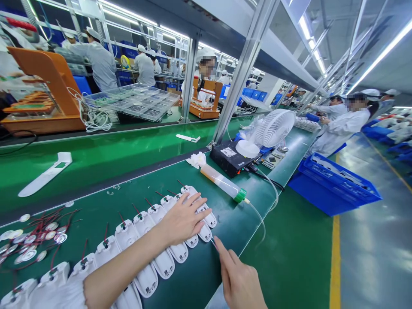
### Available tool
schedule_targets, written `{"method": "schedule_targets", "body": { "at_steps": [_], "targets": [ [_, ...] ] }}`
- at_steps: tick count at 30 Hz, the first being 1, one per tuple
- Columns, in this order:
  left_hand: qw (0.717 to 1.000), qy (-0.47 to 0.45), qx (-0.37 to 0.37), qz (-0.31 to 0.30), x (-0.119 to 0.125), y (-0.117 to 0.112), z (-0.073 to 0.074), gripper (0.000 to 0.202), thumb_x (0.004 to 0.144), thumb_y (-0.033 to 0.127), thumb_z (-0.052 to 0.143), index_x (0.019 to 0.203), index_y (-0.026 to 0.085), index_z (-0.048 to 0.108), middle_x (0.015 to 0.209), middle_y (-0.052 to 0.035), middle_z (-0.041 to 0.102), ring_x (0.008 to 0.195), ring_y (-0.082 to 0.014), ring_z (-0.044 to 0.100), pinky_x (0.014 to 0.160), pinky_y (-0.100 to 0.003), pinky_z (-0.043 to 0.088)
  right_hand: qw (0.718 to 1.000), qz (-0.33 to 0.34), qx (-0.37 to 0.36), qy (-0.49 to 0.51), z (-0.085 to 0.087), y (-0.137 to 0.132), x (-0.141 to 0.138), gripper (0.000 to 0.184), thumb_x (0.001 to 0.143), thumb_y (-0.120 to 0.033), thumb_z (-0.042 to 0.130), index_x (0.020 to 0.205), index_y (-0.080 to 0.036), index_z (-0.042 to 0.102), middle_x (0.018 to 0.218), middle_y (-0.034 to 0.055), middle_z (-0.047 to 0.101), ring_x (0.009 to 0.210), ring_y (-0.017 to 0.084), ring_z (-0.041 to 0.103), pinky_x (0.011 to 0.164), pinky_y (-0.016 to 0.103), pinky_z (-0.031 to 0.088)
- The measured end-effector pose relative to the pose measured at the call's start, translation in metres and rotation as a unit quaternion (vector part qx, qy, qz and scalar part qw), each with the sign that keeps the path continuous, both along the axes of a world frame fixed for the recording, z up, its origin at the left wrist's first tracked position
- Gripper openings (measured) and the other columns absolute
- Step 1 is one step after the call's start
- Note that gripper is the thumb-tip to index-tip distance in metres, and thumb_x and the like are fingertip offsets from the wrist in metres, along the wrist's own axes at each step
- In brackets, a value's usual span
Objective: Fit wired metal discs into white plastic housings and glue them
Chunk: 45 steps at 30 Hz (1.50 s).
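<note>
A row of several white plastic housings [146, 234] with small boards and red wires lies along the green bench mat [231, 223]. My left hand [182, 221] rests flat on the housings at the row's right end, fingers spread. My right hand [236, 279] is at the bench's near edge, its forefinger stretched out along a thin tool [214, 244] whose tip points at the last housing. How that hand grips the tool is hard to make out.
A glue syringe [222, 182] with a green cap and clear hose lies right of the housings, beside a black box [233, 159] and a white fan [273, 128]. Small discs with red wires [32, 240] lie at left. A conveyor belt [106, 154] carries white parts. Workers stand nearby; blue crates [334, 182] sit at the aisle.
</note>
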State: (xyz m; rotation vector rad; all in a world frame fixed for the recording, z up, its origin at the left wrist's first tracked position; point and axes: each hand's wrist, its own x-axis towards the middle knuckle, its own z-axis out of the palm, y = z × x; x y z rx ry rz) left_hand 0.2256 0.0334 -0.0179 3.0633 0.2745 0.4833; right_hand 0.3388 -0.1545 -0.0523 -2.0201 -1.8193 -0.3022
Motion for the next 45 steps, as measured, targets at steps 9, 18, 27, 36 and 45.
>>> {"method": "schedule_targets", "body": {
  "at_steps": [9, 18, 27, 36, 45],
  "targets": [
    [1.000, -0.006, 0.006, -0.002, 0.001, 0.000, -0.001, 0.033, 0.091, 0.035, 0.040, 0.122, 0.028, 0.049, 0.130, -0.0044, 0.049, 0.123, -0.0258, 0.039, 0.100, -0.046, 0.028, 0.997, -0.012, -0.020, -0.073, -0.005, -0.001, -0.005, 0.050, 0.083, -0.005, 0.022, 0.131, -0.014, 0.032, 0.063, -0.0016, 0.045, 0.036, 0.010, 0.041, 0.036, 0.026, 0.017],
    [1.000, 0.000, 0.002, -0.003, 0.000, 0.001, -0.001, 0.033, 0.091, 0.035, 0.039, 0.122, 0.028, 0.048, 0.131, -0.0049, 0.048, 0.124, -0.0263, 0.038, 0.100, -0.046, 0.028, 0.987, 0.014, -0.026, -0.156, 0.005, 0.002, -0.003, 0.075, 0.062, 0.004, 0.030, 0.136, -0.010, 0.024, 0.059, -0.0014, 0.042, 0.034, 0.012, 0.036, 0.037, 0.030, 0.010],
    [1.000, -0.001, 0.002, -0.006, 0.000, 0.002, -0.002, 0.033, 0.090, 0.035, 0.041, 0.122, 0.027, 0.048, 0.131, -0.0053, 0.048, 0.124, -0.0265, 0.038, 0.099, -0.047, 0.028, 0.994, 0.053, -0.079, -0.052, 0.011, 0.000, -0.022, 0.052, 0.081, -0.003, 0.027, 0.133, -0.007, 0.029, 0.068, 0.0001, 0.051, 0.039, 0.009, 0.047, 0.034, 0.023, 0.027],
    [1.000, 0.001, 0.004, -0.005, 0.000, 0.001, -0.001, 0.033, 0.090, 0.033, 0.041, 0.122, 0.027, 0.048, 0.131, -0.0053, 0.048, 0.123, -0.0262, 0.038, 0.099, -0.047, 0.029, 0.990, 0.050, -0.094, -0.090, 0.009, 0.008, -0.030, 0.058, 0.073, -0.001, 0.035, 0.130, -0.007, 0.035, 0.066, -0.0002, 0.051, 0.037, 0.009, 0.044, 0.034, 0.025, 0.023],
    [0.996, -0.069, 0.053, 0.002, 0.002, 0.004, -0.007, 0.032, 0.089, 0.030, 0.043, 0.120, 0.032, 0.052, 0.127, -0.0012, 0.053, 0.119, -0.0261, 0.043, 0.097, -0.045, 0.030, 0.974, 0.004, -0.058, -0.217, 0.004, 0.016, -0.035, 0.052, 0.072, -0.005, 0.045, 0.123, -0.012, 0.044, 0.058, -0.0019, 0.052, 0.036, 0.011, 0.047, 0.032, 0.021, 0.027]
  ]
}}
